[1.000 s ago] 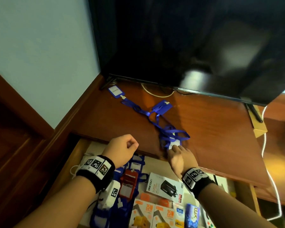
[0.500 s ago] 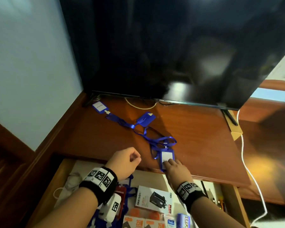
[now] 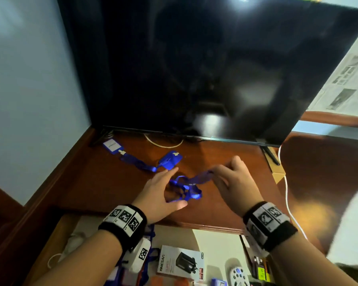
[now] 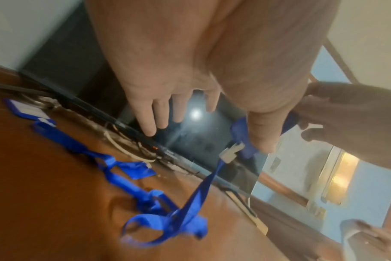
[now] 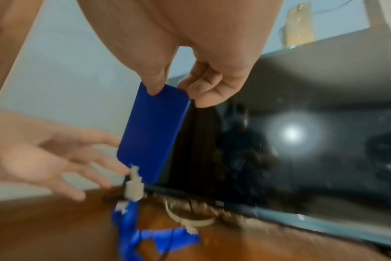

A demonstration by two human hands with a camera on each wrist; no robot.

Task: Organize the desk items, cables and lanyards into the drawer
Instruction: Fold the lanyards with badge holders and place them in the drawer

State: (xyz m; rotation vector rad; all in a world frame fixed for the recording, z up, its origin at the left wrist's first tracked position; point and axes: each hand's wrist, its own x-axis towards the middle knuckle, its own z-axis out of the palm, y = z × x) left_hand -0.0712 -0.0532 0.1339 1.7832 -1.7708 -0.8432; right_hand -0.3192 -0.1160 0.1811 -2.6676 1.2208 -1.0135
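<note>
A tangle of blue lanyards (image 3: 184,190) lies mid-desk. Its straps run back to a blue card holder (image 3: 172,162) and a white-faced badge (image 3: 112,145) by the TV foot. My right hand (image 3: 217,172) pinches another blue card holder (image 5: 153,130) by its top edge and holds it up off the desk. Its white clip (image 5: 134,190) and strap (image 4: 199,194) hang down into the tangle. My left hand (image 3: 174,186) is open with fingers spread, just left of the tangle and gripping nothing. The open drawer (image 3: 56,234) sits below the desk's front edge.
A large black TV (image 3: 194,69) stands at the back of the desk. A white cable (image 3: 286,193) and a small cardboard box (image 3: 277,172) are at the right edge. The drawer holds a charger box (image 3: 180,263), a remote (image 3: 238,275), a white cord (image 3: 70,244) and more lanyards.
My right hand has raised the card holder from the desk's front edge, up and to the right. My left hand has uncurled and moved forward from above the drawer to the tangle.
</note>
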